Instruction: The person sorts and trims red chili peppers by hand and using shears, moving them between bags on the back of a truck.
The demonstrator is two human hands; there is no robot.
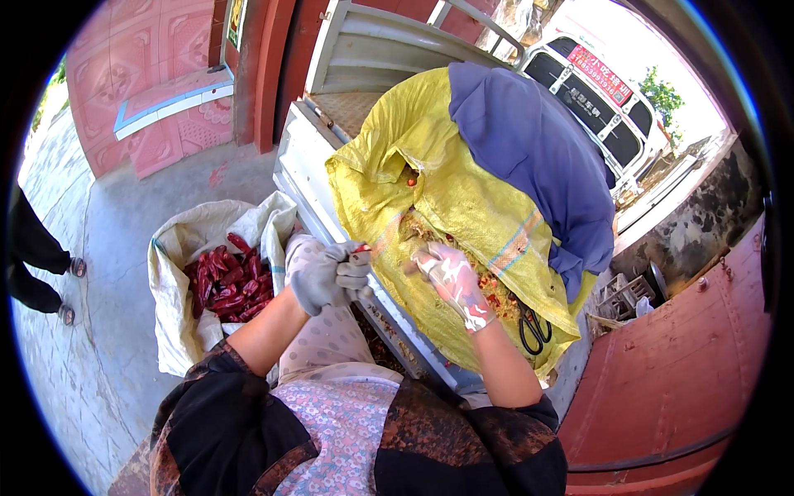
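My left hand (pixel 331 277), in a grey glove, is closed, with a red dried chili pepper (pixel 361 248) sticking out between its fingers. To its right, my right hand (pixel 453 285) wears a pink and white patterned glove. Its fingers are bent together and slightly blurred, so what they hold cannot be made out. Both hands are over the edge of a yellow woven sack (pixel 372 157), where chili pieces and pale seeds (pixel 494 298) lie. Black-handled scissors (pixel 534 328) rest on it beside my right wrist. At left, a white sack (pixel 175 248) holds many dark red dried chilies (pixel 231 281).
The yellow sack lies on a white truck bed (pixel 310 178), with a blue cloth (pixel 529 149) across it. Beyond is the truck cab (pixel 579 99). A person's legs (pixel 37 256) stand at far left. A red metal panel (pixel 662 372) rises at right, near a small rack (pixel 622 299).
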